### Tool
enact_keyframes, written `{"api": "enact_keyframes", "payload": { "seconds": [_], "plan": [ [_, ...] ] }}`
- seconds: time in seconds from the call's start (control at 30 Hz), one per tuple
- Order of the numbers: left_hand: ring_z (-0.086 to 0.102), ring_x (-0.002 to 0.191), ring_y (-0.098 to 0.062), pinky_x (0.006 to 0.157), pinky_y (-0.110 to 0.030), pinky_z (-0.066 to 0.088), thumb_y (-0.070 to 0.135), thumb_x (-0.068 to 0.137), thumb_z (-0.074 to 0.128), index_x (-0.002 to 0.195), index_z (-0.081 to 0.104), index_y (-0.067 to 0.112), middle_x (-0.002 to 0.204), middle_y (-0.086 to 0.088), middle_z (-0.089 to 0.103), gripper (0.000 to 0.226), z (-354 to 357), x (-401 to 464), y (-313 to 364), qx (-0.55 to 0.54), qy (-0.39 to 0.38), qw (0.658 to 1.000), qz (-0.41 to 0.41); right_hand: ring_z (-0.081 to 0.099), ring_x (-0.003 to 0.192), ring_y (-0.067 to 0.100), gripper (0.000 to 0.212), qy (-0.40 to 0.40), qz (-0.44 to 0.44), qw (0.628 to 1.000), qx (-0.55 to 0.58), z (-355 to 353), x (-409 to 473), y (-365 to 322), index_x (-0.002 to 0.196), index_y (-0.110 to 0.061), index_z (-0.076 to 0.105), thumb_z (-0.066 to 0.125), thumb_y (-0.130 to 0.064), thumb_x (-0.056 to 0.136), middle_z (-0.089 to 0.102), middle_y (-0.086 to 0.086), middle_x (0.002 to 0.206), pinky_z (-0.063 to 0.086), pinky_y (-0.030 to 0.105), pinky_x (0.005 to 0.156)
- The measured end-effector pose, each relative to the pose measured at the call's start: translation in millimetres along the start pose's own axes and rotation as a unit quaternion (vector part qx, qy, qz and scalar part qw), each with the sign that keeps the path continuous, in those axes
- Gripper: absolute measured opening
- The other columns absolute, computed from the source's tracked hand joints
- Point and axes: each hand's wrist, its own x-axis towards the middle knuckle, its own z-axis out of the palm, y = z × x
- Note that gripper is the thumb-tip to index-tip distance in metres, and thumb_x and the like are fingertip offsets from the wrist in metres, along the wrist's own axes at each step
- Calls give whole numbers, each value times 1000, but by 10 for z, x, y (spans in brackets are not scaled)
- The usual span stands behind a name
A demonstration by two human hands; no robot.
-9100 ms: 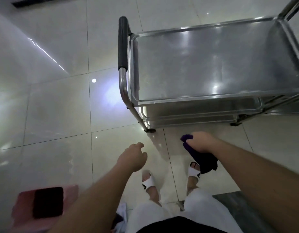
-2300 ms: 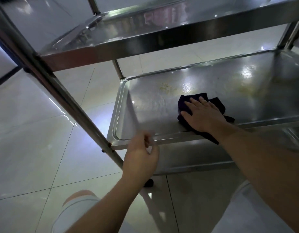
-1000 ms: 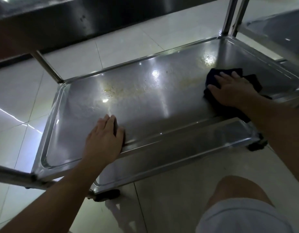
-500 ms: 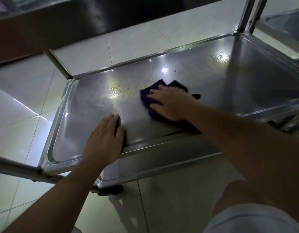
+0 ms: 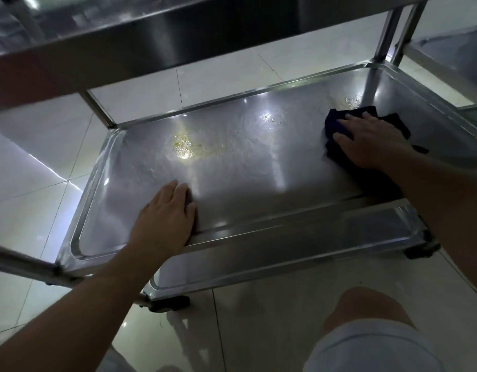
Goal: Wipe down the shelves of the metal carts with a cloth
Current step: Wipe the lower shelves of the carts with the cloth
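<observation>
Kneeling at the cart, the person had a bare knee [image 5: 366, 310] nearest the camera, over the tiled floor [image 5: 272, 331]. Just beyond it ran the lowest shelf [image 5: 299, 253], with a castor [image 5: 169, 303] under its near left corner.

The left hand [image 5: 165, 216] lay flat with straight fingers over the near rim of the middle shelf [image 5: 232, 167], holding nothing; it was judged to be steadying the cart, which on castors would probably roll under a sideways push.

Farther in and to the right, the right hand [image 5: 371, 140] pressed the dark cloth [image 5: 336, 124] down on the middle shelf with spread, nearly straight fingers, palm on top rather than gripping it. The cloth was bunched and creased, judged soft, light and limp; a flat palm over its middle seemed the sound hold, since loose edges would likely fold under.

The steel looked smooth and wet-glossy, probably slippery. A yellowish residue patch [image 5: 183, 149] sat left of centre, well apart from the cloth; a smaller one [image 5: 351, 102] lay just beyond it.

The top shelf [image 5: 151, 30] overhung the far side.
</observation>
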Motion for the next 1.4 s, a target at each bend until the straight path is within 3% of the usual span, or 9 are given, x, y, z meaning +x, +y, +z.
{"api": "enact_keyframes", "payload": {
  "seconds": [0.17,0.37,0.53,0.77,0.93,1.07,1.13,1.27,1.4],
  "plan": [
    [39,149,-30,121,-49,36,36,110,38,156,43,16,165,-9,35,50,-42,9,289,-32,20,999,34,13,160,23,69,8,-5,1000,-1,18,2,28,165,-33,22,21,-65,104,19,-8,173,14,48,128],
    [31,154,-20,125,-39,27,41,111,36,158,41,20,167,-3,34,52,112,290,1152,-68,39,991,112,11,160,22,69,9,-7,1000,-7,12,-8,35,164,-32,23,21,-64,104,18,-7,173,12,48,128],
    [30,155,-22,126,-44,28,46,111,35,160,40,20,169,-5,33,56,241,565,1763,-84,42,984,149,11,160,22,71,10,-9,1000,-4,2,-29,32,164,-33,23,20,-66,101,18,-7,173,12,48,126],
    [23,158,-16,129,-36,15,51,108,29,162,35,27,171,2,30,59,370,593,1826,-88,31,987,131,14,159,19,70,2,-36,999,-4,-37,74,342,163,-37,24,21,-68,101,19,-12,172,14,47,126],
    [21,158,-14,129,-34,14,50,109,30,162,35,26,171,3,29,58,344,576,1858,-84,32,988,128,33,150,35,65,58,82,994,-33,-249,260,1155,158,-24,38,26,-58,105,36,6,166,27,56,120],
    [25,157,-17,129,-34,15,48,109,32,160,39,24,169,1,34,57,374,610,1849,-75,37,988,126,30,151,36,64,50,111,993,-9,-216,200,969,157,-19,39,26,-54,105,35,7,167,27,57,121],
    [26,157,-18,129,-37,17,48,109,32,159,41,23,168,0,36,56,385,616,1840,-80,36,988,125,29,152,34,63,34,82,996,10,-160,41,610,156,-21,40,28,-55,105,34,4,167,28,54,121],
    [28,156,-19,129,-41,20,44,109,28,159,41,22,167,-2,37,56,399,626,1826,-88,36,987,131,7,160,18,71,-22,-68,997,30,59,-495,-17,164,-36,20,23,-68,100,14,-12,173,9,44,127],
    [31,155,-21,129,-40,20,35,111,34,158,43,20,166,-4,39,51,395,612,1823,-96,46,985,138,-4,159,10,84,-62,-131,989,16,46,-739,-69,164,-43,11,8,-81,88,5,-18,172,1,41,129]
  ]
}}
